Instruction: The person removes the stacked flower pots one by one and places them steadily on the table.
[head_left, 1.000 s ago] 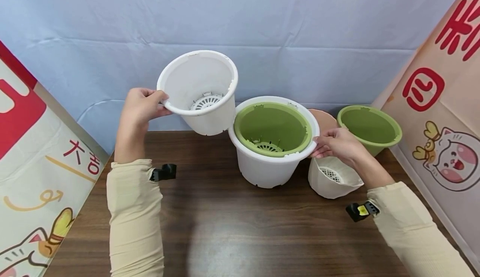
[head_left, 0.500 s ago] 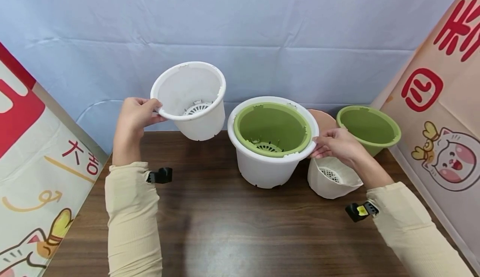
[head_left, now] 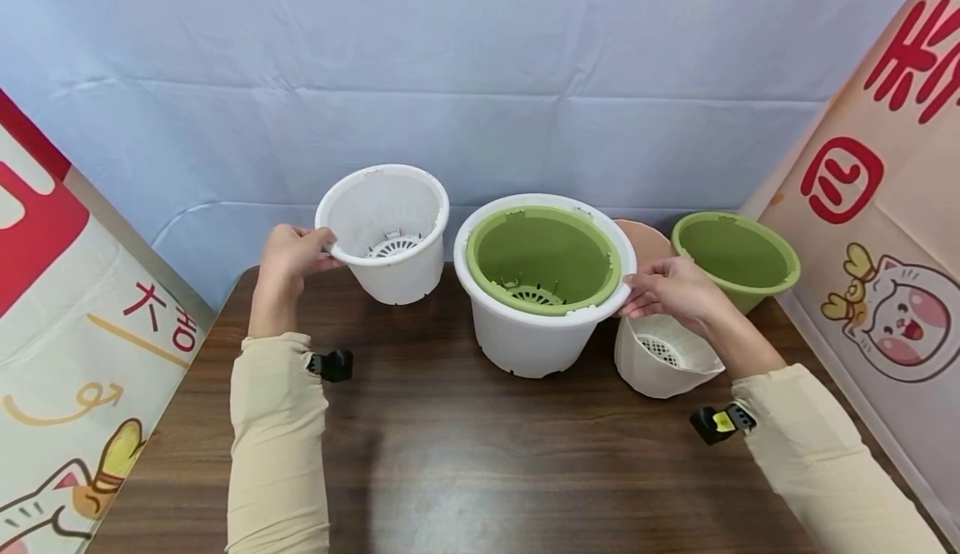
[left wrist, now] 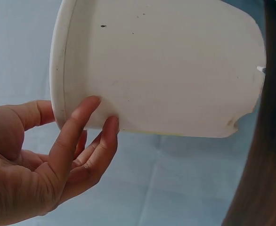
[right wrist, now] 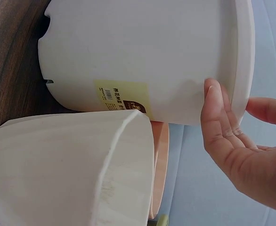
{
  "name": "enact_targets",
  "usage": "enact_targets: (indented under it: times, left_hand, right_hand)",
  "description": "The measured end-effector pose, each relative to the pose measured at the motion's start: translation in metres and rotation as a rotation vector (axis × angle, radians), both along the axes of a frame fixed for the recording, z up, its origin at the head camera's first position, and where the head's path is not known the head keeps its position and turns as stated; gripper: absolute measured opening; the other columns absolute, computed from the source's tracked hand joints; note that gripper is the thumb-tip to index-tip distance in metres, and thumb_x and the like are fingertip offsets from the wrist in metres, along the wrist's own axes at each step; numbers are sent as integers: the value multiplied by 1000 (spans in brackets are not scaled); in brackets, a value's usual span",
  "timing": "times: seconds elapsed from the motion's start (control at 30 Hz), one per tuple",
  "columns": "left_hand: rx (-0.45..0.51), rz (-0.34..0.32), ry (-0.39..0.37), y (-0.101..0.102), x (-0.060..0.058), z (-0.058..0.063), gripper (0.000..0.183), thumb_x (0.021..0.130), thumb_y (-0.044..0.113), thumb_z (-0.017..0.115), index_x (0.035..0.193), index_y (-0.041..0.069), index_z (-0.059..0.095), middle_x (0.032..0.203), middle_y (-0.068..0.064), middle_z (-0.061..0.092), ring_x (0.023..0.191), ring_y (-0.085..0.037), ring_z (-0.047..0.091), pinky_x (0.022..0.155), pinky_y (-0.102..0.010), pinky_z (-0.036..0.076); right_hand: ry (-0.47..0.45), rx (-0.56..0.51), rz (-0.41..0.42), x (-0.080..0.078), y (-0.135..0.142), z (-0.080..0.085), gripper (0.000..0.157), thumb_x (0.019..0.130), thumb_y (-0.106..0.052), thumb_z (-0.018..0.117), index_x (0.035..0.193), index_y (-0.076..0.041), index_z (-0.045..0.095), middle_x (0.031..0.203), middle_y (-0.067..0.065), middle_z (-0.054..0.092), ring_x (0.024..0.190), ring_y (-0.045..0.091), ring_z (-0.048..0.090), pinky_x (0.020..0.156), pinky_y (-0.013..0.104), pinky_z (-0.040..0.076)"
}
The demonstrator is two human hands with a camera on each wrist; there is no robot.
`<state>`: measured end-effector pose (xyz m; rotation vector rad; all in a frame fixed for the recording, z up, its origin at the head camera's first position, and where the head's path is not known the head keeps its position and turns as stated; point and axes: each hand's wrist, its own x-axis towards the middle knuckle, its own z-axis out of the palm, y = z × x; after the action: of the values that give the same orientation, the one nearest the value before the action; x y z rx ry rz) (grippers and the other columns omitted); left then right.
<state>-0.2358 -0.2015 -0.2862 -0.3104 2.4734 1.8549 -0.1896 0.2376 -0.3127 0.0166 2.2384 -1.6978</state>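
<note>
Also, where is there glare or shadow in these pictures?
Head view: pale glare on the wood-grain table; left wrist view: the white flowerpot looks dim; right wrist view: soft shadow beside the fingers, tiny print on the yellow label unreadable.

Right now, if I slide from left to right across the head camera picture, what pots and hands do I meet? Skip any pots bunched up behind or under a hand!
Left hand → small white pot → big white pot with a green pot tucked inside → right hand → another green pot.
</note>
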Motion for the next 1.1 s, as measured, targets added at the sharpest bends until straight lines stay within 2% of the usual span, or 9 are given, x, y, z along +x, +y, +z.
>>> enact_targets:
  times: [0.27, 0.43, 0.53, 0.63, 0.77, 1.1]
  left_hand:
    - [4, 9, -39, 1, -6, -22, 39, 87, 5, 42, 115, -23, 44, 97, -22, 50, 51, -1, 58, 67, -19, 54]
    - [15, 36, -58, 1, -10, -34, 35, 86, 4, 43, 111, -22, 46, 89, -19, 51, 50, -3, 58, 63, -18, 55]
    - [37, 56, -71, 1, -12, -41, 30, 85, 2, 44, 106, -19, 46, 85, -17, 51, 49, -4, 58, 65, -20, 55]
    - [37, 75, -93, 1, -13, -46, 27, 84, 1, 44, 104, -17, 45, 85, -16, 50, 49, -4, 58, 67, -21, 55]
    - [18, 86, -120, 2, -14, -54, 32, 84, 2, 45, 109, -18, 45, 88, -17, 50, 47, -4, 57, 64, -19, 55]
    - [7, 62, -112, 9, -17, -65, 34, 84, 2, 44, 109, -21, 47, 85, -15, 51, 49, -5, 58, 58, -17, 54]
  right_hand:
    - [-2, 4, 1, 0, 0, 1, 22, 94, -2, 42, 102, 18, 42, 71, 12, 64, 67, 19, 65, 69, 32, 57]
    - [0, 0, 0, -1, 0, 0, 21, 94, -2, 42, 102, 18, 42, 71, 12, 64, 67, 19, 65, 68, 31, 57]
    - [1, -1, -1, -1, 0, 0, 20, 93, -2, 42, 101, 17, 42, 71, 12, 64, 66, 18, 65, 69, 32, 57]
    - [3, 1, -2, -1, 0, -1, 20, 93, -2, 42, 100, 17, 43, 70, 12, 64, 66, 18, 65, 68, 31, 57]
    - [4, 2, -3, 0, 0, -1, 21, 94, -2, 42, 101, 18, 42, 70, 12, 64, 66, 17, 65, 67, 30, 57]
    - [4, -9, -1, -1, 1, -1, 21, 94, -2, 42, 102, 18, 42, 71, 11, 64, 66, 17, 64, 68, 30, 57]
